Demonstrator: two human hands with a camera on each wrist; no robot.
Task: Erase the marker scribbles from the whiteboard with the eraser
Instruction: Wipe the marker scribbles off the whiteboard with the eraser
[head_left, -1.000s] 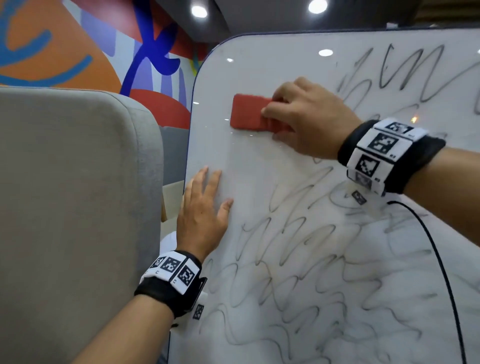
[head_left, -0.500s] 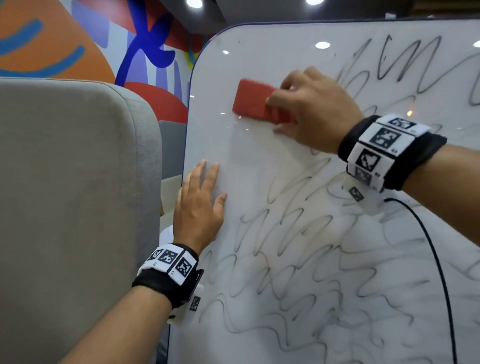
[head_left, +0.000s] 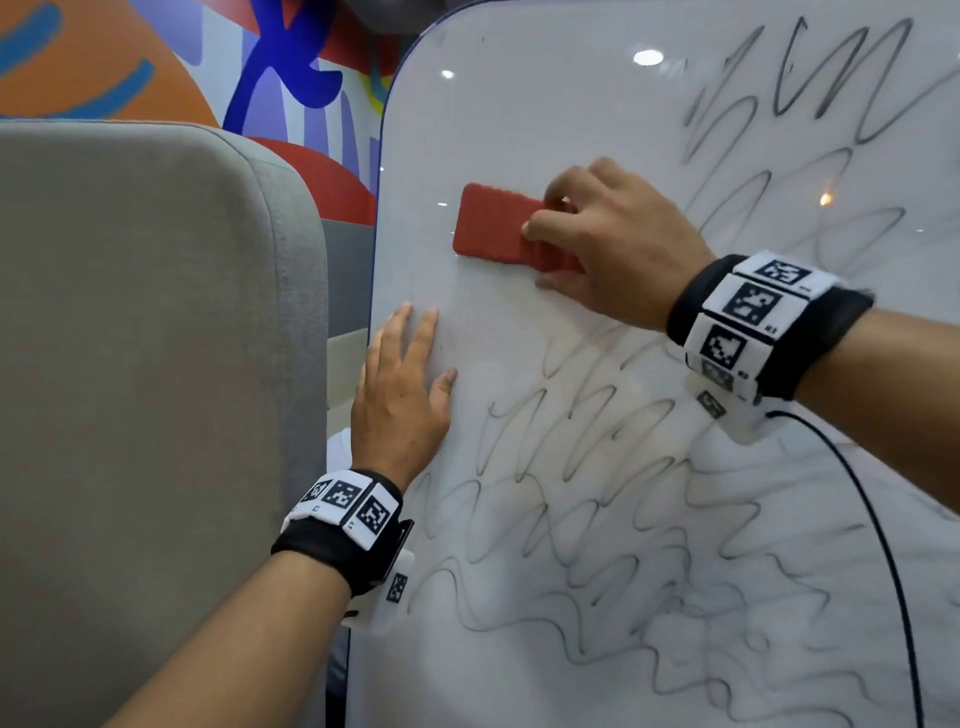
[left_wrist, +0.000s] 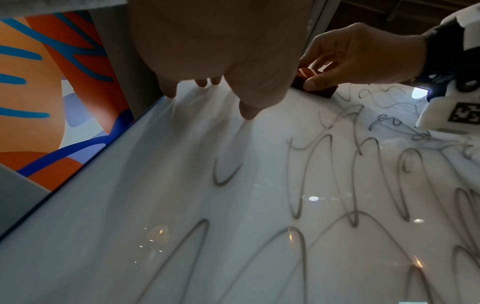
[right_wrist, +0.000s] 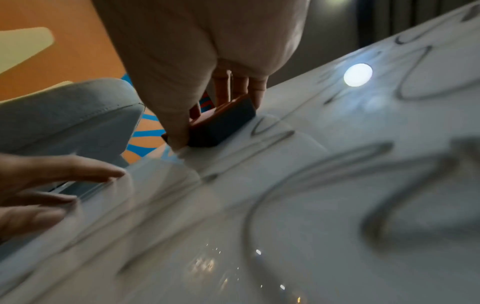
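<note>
A white whiteboard (head_left: 519, 104) fills the right of the head view, covered in grey marker scribbles (head_left: 597, 545) across its lower and right parts. My right hand (head_left: 613, 244) grips a red eraser (head_left: 493, 223) and holds it flat against the board's upper left, where the surface is wiped. The eraser (right_wrist: 221, 121) shows dark-sided in the right wrist view, pinched between thumb and fingers. My left hand (head_left: 400, 395) lies flat with straight fingers on the board near its left edge, below the eraser. In the left wrist view its fingertips (left_wrist: 249, 111) touch the board (left_wrist: 182, 205).
A grey upholstered panel (head_left: 156, 364) stands close against the board's left edge. Behind it is a wall mural (head_left: 182, 62) in orange, blue and red. A black cable (head_left: 883, 545) hangs from my right wristband across the board.
My right hand has slid the eraser down the board, closer to my left hand. The left hand stays pressed flat in the same spot.
</note>
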